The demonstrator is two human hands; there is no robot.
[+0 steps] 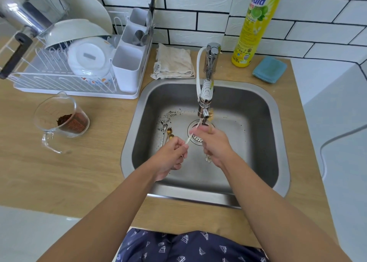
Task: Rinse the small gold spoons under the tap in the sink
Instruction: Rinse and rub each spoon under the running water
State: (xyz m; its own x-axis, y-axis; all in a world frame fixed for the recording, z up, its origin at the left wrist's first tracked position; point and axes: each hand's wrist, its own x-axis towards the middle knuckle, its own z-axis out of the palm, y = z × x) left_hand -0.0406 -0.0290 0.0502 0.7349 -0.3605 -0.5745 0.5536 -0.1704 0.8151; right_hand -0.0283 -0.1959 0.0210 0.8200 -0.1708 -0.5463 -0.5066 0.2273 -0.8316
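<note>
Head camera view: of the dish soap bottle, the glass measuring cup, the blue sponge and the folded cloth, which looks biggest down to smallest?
1. Dish soap bottle, clearly largest.
2. Glass measuring cup and folded cloth: too alike to rank.
3. Blue sponge, smallest.

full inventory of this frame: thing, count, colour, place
sink: 1, steel, centre
tap: 1, chrome, behind sink, running
gold spoons: 2 visible, sink floor left of drain
held spoon: 1, pale, blurred, under the stream
measuring jug: 1, clear, brown grounds inside, counter left
dish rack: 1, white, back left, holds bowls and plates
cloth: 1, cream, behind sink
soap bottle: 1, yellow, back right
sponge: 1, blue, beside bottle
left hand: grip on the handle
right hand: at the spoon's tip
</note>
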